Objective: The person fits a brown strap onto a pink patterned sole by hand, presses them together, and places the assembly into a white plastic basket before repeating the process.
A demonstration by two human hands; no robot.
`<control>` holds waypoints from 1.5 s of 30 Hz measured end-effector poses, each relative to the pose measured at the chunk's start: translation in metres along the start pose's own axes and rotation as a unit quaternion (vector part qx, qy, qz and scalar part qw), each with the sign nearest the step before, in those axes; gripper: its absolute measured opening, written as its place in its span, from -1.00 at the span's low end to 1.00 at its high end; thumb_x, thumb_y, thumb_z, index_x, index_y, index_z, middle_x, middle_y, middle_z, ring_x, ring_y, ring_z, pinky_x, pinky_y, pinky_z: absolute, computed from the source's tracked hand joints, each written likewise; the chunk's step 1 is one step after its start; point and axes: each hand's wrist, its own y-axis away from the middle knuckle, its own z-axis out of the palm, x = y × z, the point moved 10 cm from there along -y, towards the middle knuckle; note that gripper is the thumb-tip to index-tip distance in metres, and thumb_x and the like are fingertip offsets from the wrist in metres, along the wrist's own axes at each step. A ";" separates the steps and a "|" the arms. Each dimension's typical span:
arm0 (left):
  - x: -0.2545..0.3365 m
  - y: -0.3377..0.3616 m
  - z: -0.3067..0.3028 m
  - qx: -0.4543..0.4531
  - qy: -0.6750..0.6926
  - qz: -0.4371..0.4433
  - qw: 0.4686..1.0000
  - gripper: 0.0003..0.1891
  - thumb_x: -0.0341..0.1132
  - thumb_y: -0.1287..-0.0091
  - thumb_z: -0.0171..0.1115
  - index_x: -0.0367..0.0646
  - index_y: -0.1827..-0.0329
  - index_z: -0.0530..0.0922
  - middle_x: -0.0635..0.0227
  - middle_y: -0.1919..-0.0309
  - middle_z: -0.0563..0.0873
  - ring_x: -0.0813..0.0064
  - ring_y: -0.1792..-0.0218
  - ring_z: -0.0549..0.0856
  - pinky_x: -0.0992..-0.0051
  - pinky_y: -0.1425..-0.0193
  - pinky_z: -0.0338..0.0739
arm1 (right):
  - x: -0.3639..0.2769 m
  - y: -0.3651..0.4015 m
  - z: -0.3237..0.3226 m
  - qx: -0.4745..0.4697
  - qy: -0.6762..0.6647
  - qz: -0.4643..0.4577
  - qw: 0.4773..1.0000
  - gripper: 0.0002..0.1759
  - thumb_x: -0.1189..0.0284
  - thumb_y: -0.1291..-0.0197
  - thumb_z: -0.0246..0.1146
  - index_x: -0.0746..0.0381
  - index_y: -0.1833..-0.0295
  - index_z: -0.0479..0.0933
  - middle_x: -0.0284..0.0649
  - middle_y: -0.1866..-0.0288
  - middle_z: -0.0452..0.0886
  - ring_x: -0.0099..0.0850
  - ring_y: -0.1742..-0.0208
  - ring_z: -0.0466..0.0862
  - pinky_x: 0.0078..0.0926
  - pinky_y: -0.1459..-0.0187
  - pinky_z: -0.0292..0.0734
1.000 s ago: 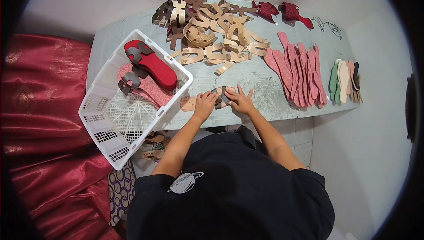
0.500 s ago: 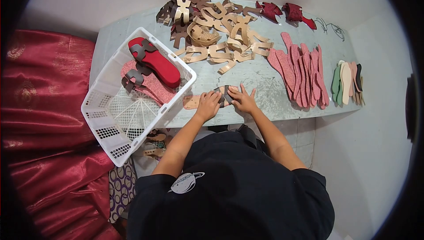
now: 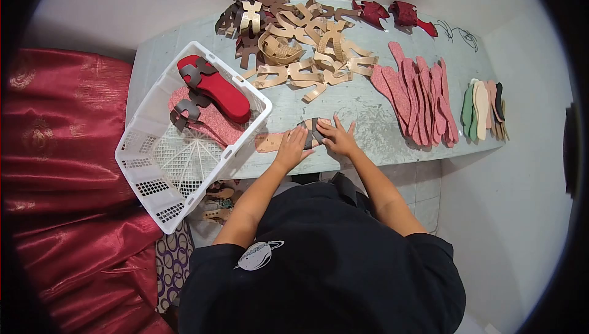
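A sandal sole [image 3: 267, 142], tan with a pinkish edge, lies flat on the table in front of me. Across its front part sits a dark brown strap [image 3: 314, 131]. My left hand [image 3: 292, 148] rests on the sole and the strap's left side, fingers stretched out and thumb apart. From the other side, my right hand [image 3: 339, 137] presses on the sole's front end and the strap's right edge with its fingers spread. The part of the sole under both hands is hidden.
A white plastic basket [image 3: 202, 202] at left holds a red sandal [image 3: 228, 97] and pink soles with dark straps. Beige straps [image 3: 304, 73] are heaped at the back. Pink soles [image 3: 423, 104] and mixed-colour soles [image 3: 481, 113] lie at right. A red cloth [image 3: 67, 150] hangs at left.
My left hand's fingers have straightened and its thumb has moved away from them, showing more of the strap. My right hand stays nearly in place.
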 end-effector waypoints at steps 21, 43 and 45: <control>0.020 -0.003 0.008 0.010 -0.060 0.093 0.994 -0.57 -0.21 -0.12 0.12 -0.38 0.04 0.44 0.02 0.07 0.53 0.19 -0.03 0.48 0.31 -0.12 0.31 | 0.002 -0.003 -0.001 -0.020 0.024 -0.009 0.999 -0.41 0.19 -0.04 0.16 -0.27 -0.26 0.24 -0.75 -0.37 0.08 -0.17 -0.45 -0.15 0.53 -0.09 -0.54; 0.023 -0.007 -0.001 0.023 -0.064 0.107 0.992 -0.41 -0.17 -0.10 0.15 -0.27 -0.18 0.30 0.14 -0.14 0.41 0.29 0.16 0.50 0.39 0.04 0.41 | 0.002 -0.006 -0.004 -0.028 0.037 -0.050 0.998 -0.27 -0.01 -0.06 0.09 -0.29 -0.36 -0.01 -0.52 -0.38 0.11 -0.08 -0.44 -0.15 0.53 -0.06 -0.58; 0.026 -0.007 -0.004 0.037 -0.074 0.125 0.989 -0.40 -0.17 -0.09 0.17 -0.29 -0.18 0.31 0.15 -0.15 0.41 0.31 0.19 0.51 0.40 0.09 0.44 | 0.002 -0.007 -0.010 -0.008 0.018 -0.040 0.999 -0.19 -0.02 -0.04 0.10 -0.28 -0.39 -0.12 -0.45 -0.39 0.11 -0.07 -0.43 -0.12 0.52 -0.07 -0.56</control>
